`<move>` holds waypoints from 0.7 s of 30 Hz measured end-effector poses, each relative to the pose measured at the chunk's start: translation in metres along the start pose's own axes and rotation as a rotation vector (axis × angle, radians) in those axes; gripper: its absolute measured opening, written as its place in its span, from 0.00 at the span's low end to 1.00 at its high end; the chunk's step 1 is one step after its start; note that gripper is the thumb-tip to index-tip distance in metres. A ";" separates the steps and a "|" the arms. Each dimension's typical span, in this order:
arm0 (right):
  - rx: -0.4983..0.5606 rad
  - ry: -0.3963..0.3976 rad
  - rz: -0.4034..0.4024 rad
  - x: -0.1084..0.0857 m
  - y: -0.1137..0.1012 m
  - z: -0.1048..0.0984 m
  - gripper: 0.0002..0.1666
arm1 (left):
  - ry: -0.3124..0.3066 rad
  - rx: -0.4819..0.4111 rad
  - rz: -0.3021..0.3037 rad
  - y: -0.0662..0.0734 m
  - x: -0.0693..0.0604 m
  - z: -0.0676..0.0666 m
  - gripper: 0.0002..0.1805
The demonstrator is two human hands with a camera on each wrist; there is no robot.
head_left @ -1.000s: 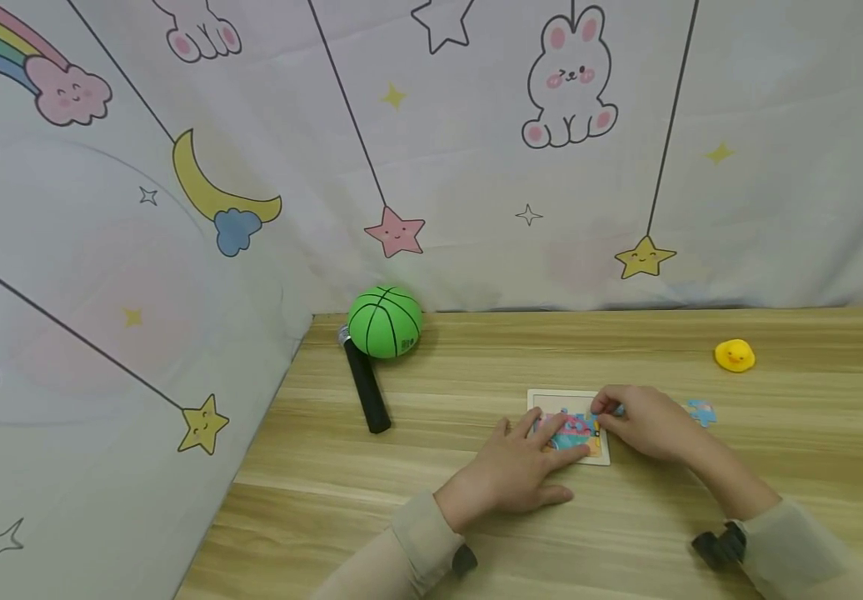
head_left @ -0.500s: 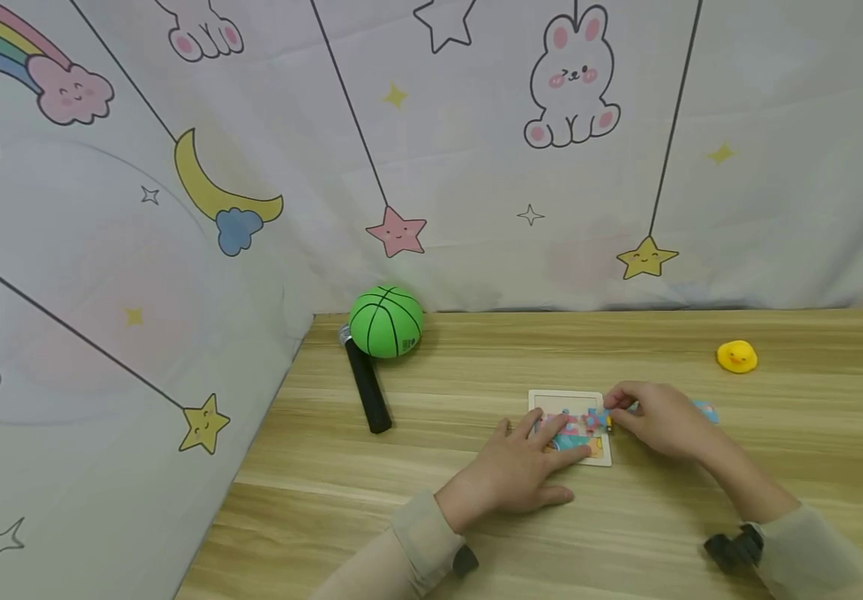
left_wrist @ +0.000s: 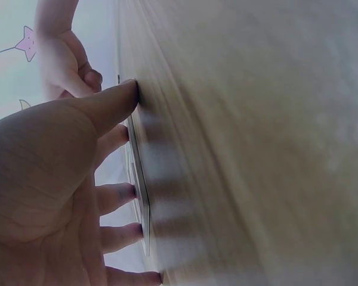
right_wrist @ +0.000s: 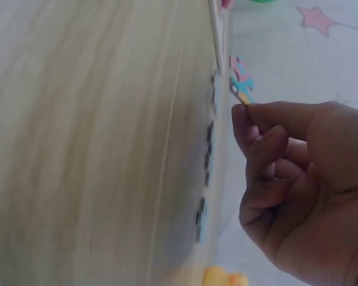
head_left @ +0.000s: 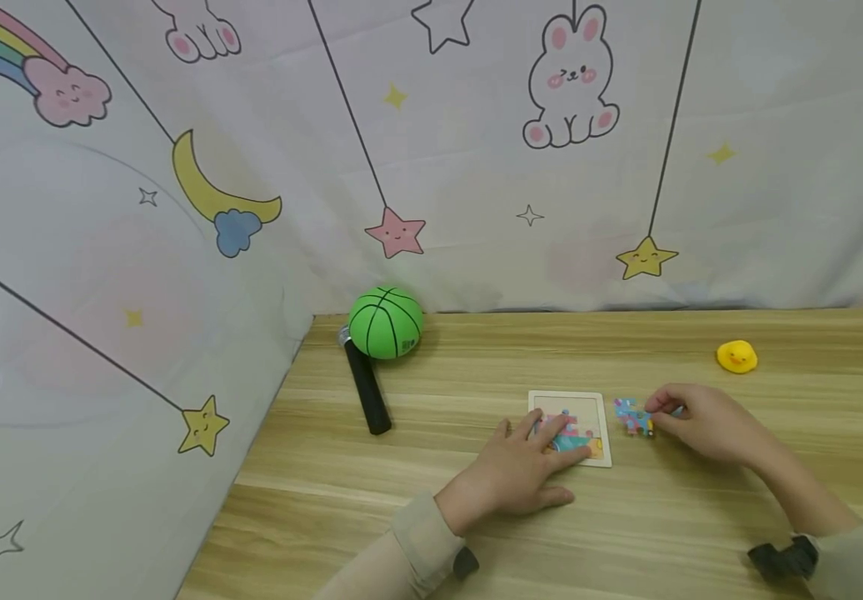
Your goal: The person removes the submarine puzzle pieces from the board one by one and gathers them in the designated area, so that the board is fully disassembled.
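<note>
My left hand (head_left: 514,471) lies with spread, straight fingers across a small jigsaw tray (head_left: 585,403), holding it against the wooden table. Some colourful pieces sit in the tray's lower part; bare backing shows along its top. In the left wrist view, fingertips (left_wrist: 126,192) touch the tray's edge. Just right of the tray, my right hand (head_left: 712,423) pinches a pink, blue and yellow puzzle piece (head_left: 640,423) between thumb and index finger. The right wrist view shows this puzzle piece (right_wrist: 241,77) tilted and raised off the table, the other fingers curled.
Loose puzzle pieces (right_wrist: 209,155) lie on the table under and beside my right hand. A yellow rubber duck (head_left: 736,357) sits at the back right. At the back left, a green ball (head_left: 386,323) rests by a black microphone (head_left: 367,387). A patterned cloth hangs behind.
My right hand has lifted the puzzle piece out of the tray and carried it rightward, past the tray's right edge. My left hand has stayed in place.
</note>
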State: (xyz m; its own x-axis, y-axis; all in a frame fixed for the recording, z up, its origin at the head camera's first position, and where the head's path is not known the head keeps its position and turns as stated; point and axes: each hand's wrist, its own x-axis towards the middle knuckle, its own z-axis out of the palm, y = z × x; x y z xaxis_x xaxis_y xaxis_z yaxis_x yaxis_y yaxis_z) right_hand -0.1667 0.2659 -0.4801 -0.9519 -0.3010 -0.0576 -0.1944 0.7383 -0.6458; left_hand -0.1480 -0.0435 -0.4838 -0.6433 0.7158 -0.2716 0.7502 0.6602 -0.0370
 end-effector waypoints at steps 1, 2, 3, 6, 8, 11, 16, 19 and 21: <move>-0.001 -0.001 0.005 -0.002 0.002 -0.002 0.05 | 0.001 0.001 0.001 0.000 0.000 0.000 0.36; -0.004 0.001 0.008 -0.004 0.005 -0.004 0.05 | 0.002 0.001 0.002 0.000 0.000 0.000 0.36; -0.008 0.002 0.009 -0.006 0.008 -0.005 0.06 | 0.002 0.002 0.002 0.000 0.000 0.000 0.36; -0.023 0.008 0.014 -0.012 0.016 -0.011 0.06 | 0.003 0.003 0.002 0.000 0.000 0.001 0.36; -0.029 0.009 0.014 -0.016 0.021 -0.014 0.06 | 0.002 0.004 0.001 0.000 0.000 0.001 0.36; -0.028 0.005 0.023 -0.021 0.029 -0.019 0.07 | 0.002 0.003 -0.001 0.000 0.001 0.002 0.36; -0.025 0.003 0.036 -0.031 0.041 -0.026 0.07 | 0.007 0.005 0.000 0.001 0.001 0.002 0.36; -0.021 0.005 0.040 -0.036 0.048 -0.029 0.07 | 0.011 -0.003 0.000 0.001 0.001 0.002 0.36; -0.022 0.003 0.043 -0.038 0.053 -0.031 0.06 | 0.011 -0.012 -0.001 0.001 0.000 0.002 0.36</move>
State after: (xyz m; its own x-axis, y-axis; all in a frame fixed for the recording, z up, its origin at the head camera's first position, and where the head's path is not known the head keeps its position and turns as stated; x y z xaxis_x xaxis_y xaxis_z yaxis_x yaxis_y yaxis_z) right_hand -0.1483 0.3348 -0.4887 -0.9600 -0.2673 -0.0830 -0.1584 0.7634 -0.6262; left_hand -0.1474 -0.0433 -0.4853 -0.6460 0.7172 -0.2614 0.7474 0.6639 -0.0256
